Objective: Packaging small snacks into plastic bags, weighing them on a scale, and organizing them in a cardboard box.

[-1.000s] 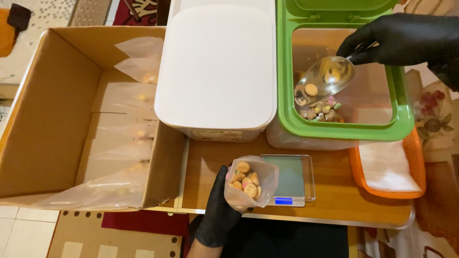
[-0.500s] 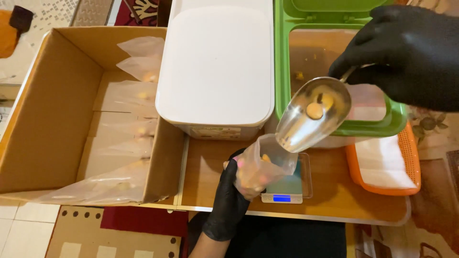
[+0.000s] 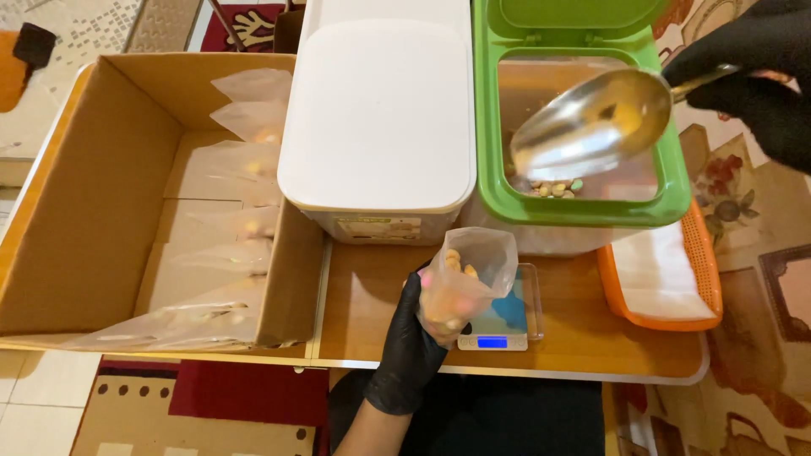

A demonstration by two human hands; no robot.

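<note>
Centrally, the left hand [image 3: 411, 338], in a black glove, closes its fingers around a small clear plastic bag [image 3: 465, 279], pinching its lower half from behind. Thin, crinkly, see-through film; the mouth gapes open at the top, tilted up and to the right, so the bag's long axis runs from lower left to upper right. Rounded pale-tan and pinkish pieces sit inside, heaped toward the bottom. The bag hangs just above a small flat digital scale [image 3: 498, 325] with a lit blue display, on the wooden tabletop [image 3: 583, 338]. The right hand [image 3: 756, 72], also black-gloved, is wrapped tight on the handle of a shiny metal scoop [image 3: 591, 127]; the bowl is smooth, oval and reflective, open end pointing down-left, handle running up-right. The scoop hovers over the opening of a green-rimmed bin [image 3: 583, 207] with translucent walls and a few mixed pieces at its bottom. Left of it stands a white lidded container [image 3: 380, 118], matte, rounded corners. Farther left, an open cardboard box [image 3: 93, 194] holds rows of filled clear bags. An orange mesh-sided tray [image 3: 701, 279] with a white cloth lies at the right.
</note>
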